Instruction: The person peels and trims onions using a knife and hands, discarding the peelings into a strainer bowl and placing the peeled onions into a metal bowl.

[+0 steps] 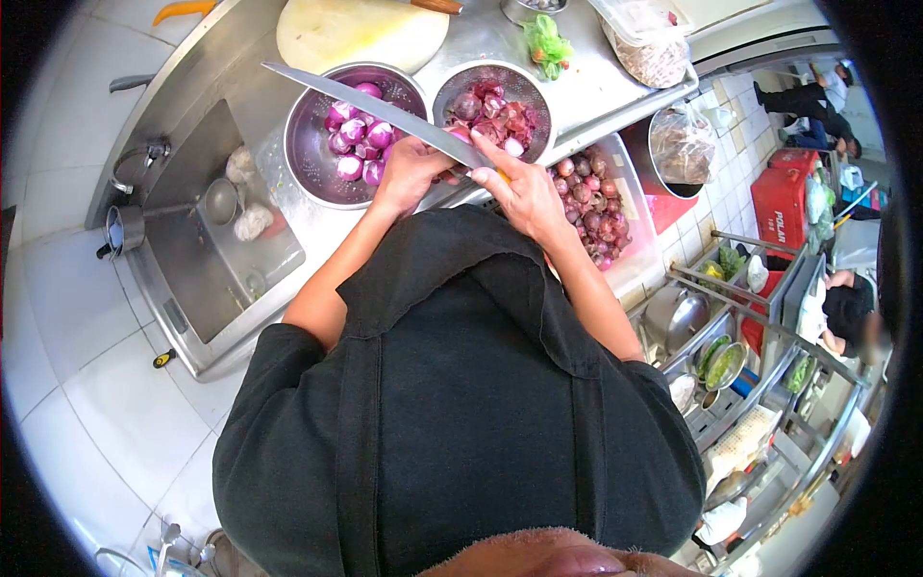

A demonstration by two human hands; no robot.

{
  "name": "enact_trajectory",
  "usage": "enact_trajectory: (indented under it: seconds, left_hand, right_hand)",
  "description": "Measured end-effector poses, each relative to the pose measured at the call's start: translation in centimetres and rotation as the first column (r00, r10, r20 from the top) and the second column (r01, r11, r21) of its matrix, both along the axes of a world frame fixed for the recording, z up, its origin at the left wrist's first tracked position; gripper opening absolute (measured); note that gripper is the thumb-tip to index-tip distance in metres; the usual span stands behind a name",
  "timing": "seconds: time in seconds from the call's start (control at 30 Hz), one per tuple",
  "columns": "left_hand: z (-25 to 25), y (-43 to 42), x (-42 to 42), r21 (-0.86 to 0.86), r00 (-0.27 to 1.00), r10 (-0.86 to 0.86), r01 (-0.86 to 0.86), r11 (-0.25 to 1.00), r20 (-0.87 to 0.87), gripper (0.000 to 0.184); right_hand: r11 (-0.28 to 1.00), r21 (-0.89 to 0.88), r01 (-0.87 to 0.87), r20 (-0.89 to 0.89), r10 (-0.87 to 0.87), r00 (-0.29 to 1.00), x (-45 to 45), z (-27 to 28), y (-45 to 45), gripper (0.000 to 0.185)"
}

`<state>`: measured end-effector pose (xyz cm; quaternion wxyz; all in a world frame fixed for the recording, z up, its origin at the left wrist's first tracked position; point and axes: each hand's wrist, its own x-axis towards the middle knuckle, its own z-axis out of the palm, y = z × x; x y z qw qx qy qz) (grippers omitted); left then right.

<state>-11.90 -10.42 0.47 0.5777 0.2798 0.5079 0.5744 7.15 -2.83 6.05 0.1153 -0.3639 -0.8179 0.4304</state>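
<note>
My right hand (524,197) is closed around the handle of a large knife (385,115), whose blade points to the upper left across two metal bowls. Beside it, my left hand (411,175) has its fingers curled near the blade; what it holds is hidden. Peeled purple onions (361,144) lie in the left metal bowl (306,173). The right perforated bowl (546,120) holds onion skins and some onions (490,111). Unpeeled onions (591,207) fill a pale crate (639,221) to the right of my right hand.
A metal sink (207,279) is at the left. Behind the bowls are a round white board (361,34), a green bag (546,46) and a covered container (649,58). A pot (678,149), metal shelves (760,317) and other people (846,313) are at the right.
</note>
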Motion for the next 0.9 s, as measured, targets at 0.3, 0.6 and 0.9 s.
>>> enact_trajectory:
  seconds: [0.3,0.6,0.9]
  left_hand:
    - [-0.4,0.0,-0.3,0.06,1.0,-0.03,0.029,0.998,0.005,0.049]
    - [-0.6,0.5,0.2,0.224,0.946,0.0,-0.077,0.971,0.325,0.06]
    - [-1.6,1.5,-1.0,0.089,0.992,0.085,-0.093,0.992,0.097,0.061]
  right_hand:
    - [0.94,-0.299,0.164,-0.137,-0.213,0.967,-0.2,-3.2,0.8,0.051]
    - [0.752,-0.537,0.383,-0.027,-0.469,0.883,-0.5,-5.4,2.8,0.062]
    - [0.879,-0.477,0.028,-0.224,-0.152,0.963,-1.2,-0.6,2.1,0.063]
